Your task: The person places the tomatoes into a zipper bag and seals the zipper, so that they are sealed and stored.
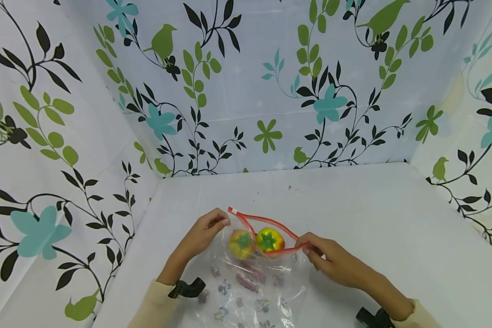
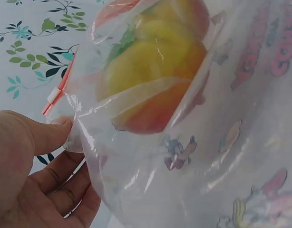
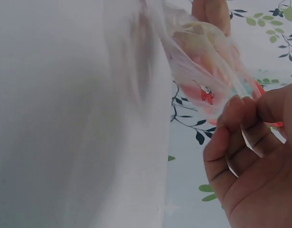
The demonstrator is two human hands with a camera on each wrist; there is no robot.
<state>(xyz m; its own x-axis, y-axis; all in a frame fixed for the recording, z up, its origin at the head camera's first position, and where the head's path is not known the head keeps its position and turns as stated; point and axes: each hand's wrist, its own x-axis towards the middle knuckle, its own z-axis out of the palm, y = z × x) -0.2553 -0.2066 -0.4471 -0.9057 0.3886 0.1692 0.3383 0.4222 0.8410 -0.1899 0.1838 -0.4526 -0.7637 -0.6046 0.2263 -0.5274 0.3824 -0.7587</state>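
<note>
A clear zip bag (image 1: pixel 246 296) with a red zip edge and printed cartoon figures lies on the white table, its mouth spread apart. Two yellow-and-red toy fruits with green star-shaped tops are at the mouth: one fruit (image 1: pixel 241 244) shows through the plastic, the other fruit (image 1: pixel 270 239) shows in the opening. My left hand (image 1: pixel 205 232) pinches the bag's left upper edge between thumb and finger, near the white slider (image 2: pixel 54 95). On the opposite side, my right hand (image 1: pixel 325 255) pinches the red edge at the right corner.
The white table (image 1: pixel 352 205) extends around the bag, with small dark specks (image 1: pixel 290 187) toward the back. Patterned sheets (image 1: pixel 238 91) with leaves and birds rise behind and at both sides. A black strap mount (image 1: pixel 187 288) sits on the left wrist.
</note>
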